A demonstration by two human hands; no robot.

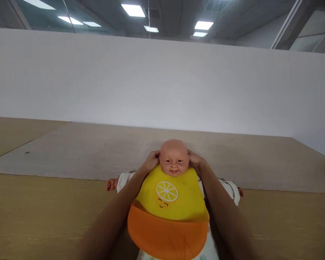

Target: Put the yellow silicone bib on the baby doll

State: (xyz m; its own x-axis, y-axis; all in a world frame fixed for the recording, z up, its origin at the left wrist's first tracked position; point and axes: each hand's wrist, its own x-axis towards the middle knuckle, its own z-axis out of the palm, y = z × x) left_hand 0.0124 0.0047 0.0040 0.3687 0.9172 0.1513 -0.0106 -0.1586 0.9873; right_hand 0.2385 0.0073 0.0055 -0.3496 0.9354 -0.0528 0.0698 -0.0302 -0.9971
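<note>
A baby doll [173,153] lies face up with its arms spread, wearing white clothes. Over its chest is a yellow bib [184,195] with a white citrus slice and a small smiling face printed on it. The bib's orange catch pocket [168,233] covers the belly. My left hand [153,159] is at the left side of the doll's neck, closed at the bib's upper end. On the other side, my right hand [194,159] is closed at the opposite upper end. The fingertips of both hands and the bib's neck ends are hidden behind the head.
The doll rests across a yellowish wooden surface [48,213] and a greyish board [78,151]. A white partition [162,83] rises behind, with glass panels [173,18] above it reflecting ceiling lights.
</note>
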